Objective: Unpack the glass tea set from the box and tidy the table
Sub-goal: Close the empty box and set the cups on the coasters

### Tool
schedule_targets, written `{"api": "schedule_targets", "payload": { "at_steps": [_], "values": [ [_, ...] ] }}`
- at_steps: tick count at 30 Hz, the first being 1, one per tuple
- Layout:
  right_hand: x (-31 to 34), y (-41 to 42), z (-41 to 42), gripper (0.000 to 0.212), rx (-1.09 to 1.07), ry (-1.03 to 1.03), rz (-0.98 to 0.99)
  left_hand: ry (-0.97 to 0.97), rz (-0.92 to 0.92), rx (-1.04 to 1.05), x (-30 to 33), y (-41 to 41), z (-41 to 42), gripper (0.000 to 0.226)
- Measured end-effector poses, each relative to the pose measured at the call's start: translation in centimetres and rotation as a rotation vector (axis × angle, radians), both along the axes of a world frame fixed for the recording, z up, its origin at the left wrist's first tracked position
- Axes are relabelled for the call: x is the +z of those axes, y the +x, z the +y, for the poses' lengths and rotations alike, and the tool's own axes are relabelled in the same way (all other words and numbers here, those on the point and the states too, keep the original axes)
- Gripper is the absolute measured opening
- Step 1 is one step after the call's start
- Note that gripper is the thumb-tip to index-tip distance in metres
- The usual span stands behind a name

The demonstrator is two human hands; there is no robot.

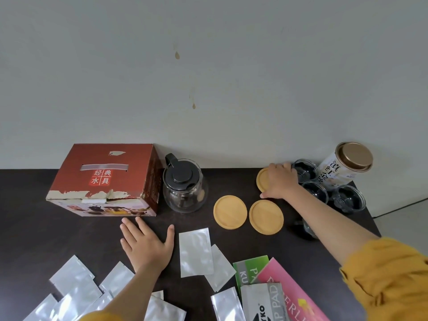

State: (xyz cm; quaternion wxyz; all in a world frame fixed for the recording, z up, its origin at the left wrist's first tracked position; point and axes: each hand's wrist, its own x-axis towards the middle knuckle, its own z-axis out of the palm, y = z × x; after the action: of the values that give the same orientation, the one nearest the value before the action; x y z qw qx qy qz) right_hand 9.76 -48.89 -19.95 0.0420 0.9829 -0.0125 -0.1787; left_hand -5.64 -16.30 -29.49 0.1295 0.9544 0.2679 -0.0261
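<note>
Dark surface (69,232) against a pale wall. Red box (104,181), closed, at rear left; just right of it stands the glass teapot (185,188) with black lid. Left hand (146,244) lies flat on the surface, fingers spread, grasping nothing, among silver sachets (195,252). Right hand (281,181) rests on a wooden coaster (262,183), fingers curved over its top; two more coasters (230,212) lie nearer. Glass cups (304,170) and a tea tin (347,165) stand at rear right

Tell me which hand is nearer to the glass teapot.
Left. The left hand lies flat on the table just in front of the glass teapot, slightly to its left. The right hand is farther to the teapot's right, resting on a wooden coaster.
</note>
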Motion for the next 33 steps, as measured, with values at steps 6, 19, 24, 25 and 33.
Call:
{"api": "schedule_targets", "payload": {
  "at_steps": [6,19,24,25,33],
  "values": [
    [0.3,1.0,0.4,0.092,-0.003,-0.055,0.027,0.009,0.010,-0.007,0.0,0.0,0.1,0.103],
    [-2.2,0.6,8.7,0.083,0.023,0.413,-0.128,0.006,-0.002,-0.006,0.0,0.0,-0.1,0.105],
    [-3.8,0.4,9.0,0.082,0.004,0.458,-0.160,0.001,0.012,-0.005,0.1,0.0,-0.2,0.106],
    [-4.0,0.3,8.9,0.082,-0.005,0.469,-0.167,0.003,0.012,-0.004,0.0,0.0,-0.1,0.105],
    [-4.5,-0.5,8.7,0.086,-0.024,0.500,-0.156,0.009,0.004,-0.002,-0.1,0.1,-0.1,0.104]
  ]
}}
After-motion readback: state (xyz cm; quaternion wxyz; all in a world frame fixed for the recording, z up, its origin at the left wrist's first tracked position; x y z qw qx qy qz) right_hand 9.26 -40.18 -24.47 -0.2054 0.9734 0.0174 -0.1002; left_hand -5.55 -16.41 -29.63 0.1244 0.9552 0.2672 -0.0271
